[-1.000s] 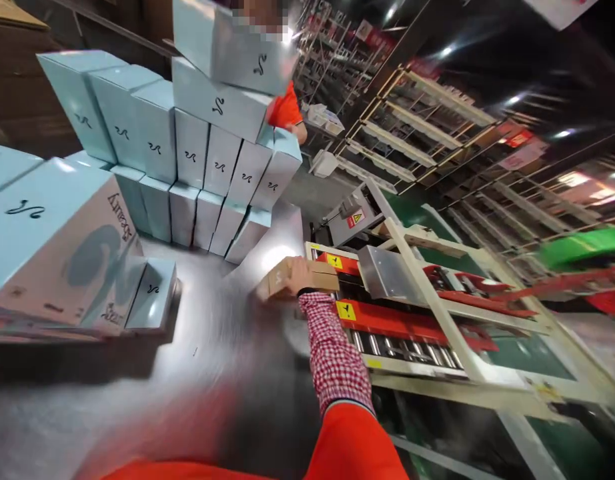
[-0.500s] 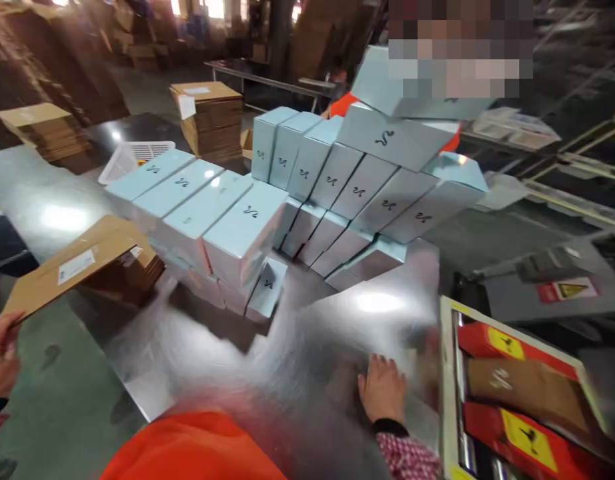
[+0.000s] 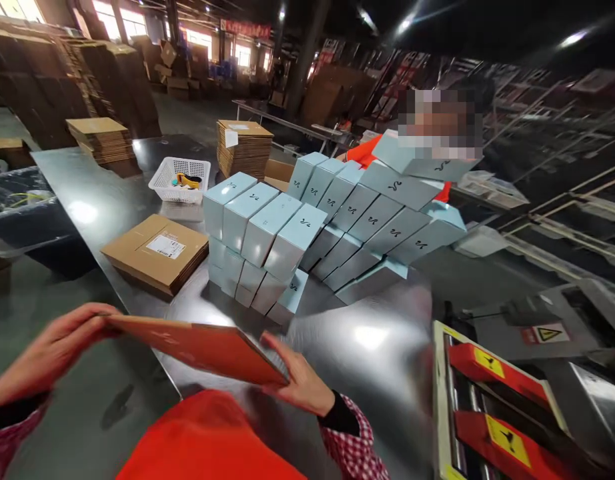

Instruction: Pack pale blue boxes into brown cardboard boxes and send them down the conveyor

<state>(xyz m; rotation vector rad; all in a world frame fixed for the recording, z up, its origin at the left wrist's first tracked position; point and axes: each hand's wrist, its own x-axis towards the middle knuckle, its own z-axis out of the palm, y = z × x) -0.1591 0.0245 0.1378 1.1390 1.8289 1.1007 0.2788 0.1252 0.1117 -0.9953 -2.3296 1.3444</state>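
Brown flat carton (image 3: 197, 347), close in at twelve, long axis running ten to four, a hand at each end, neither nearer! Left hand (image 3: 70, 340) pinches the ten-o'clock end; right hand (image 3: 307, 383) cups the four-o'clock end, thumb spread. Beyond it, carton stack (image 3: 155, 250) at eleven, blue boxes (image 3: 257, 227) at one.
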